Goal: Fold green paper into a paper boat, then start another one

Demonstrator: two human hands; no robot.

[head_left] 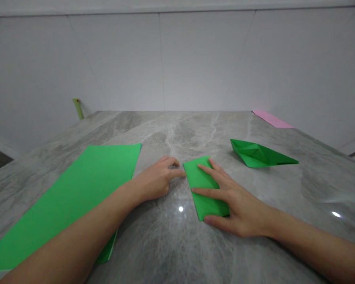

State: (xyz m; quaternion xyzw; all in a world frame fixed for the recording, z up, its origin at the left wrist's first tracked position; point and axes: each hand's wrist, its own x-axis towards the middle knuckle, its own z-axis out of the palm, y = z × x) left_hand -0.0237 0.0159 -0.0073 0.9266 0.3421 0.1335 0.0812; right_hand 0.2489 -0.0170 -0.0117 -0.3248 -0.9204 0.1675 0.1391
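A small folded green paper (204, 173) lies flat on the grey marbled table in front of me. Pressing down on it with spread fingers is my right hand (232, 199), which hides part of its right side. My left hand (158, 177) rests just left of the folded paper and holds nothing. Its index finger reaches out to the paper's left edge, while the other fingers are bent and the thumb is hidden. A folded green paper boat (258, 154) sits beyond my right hand.
Large green paper sheets (85, 185) lie at the left, partly under my left forearm. Pink paper (270, 118) is at the far right edge of the table (177, 134). A pale wall (195, 59) stands behind, with a yellow-green strip (78, 109) at the far left.
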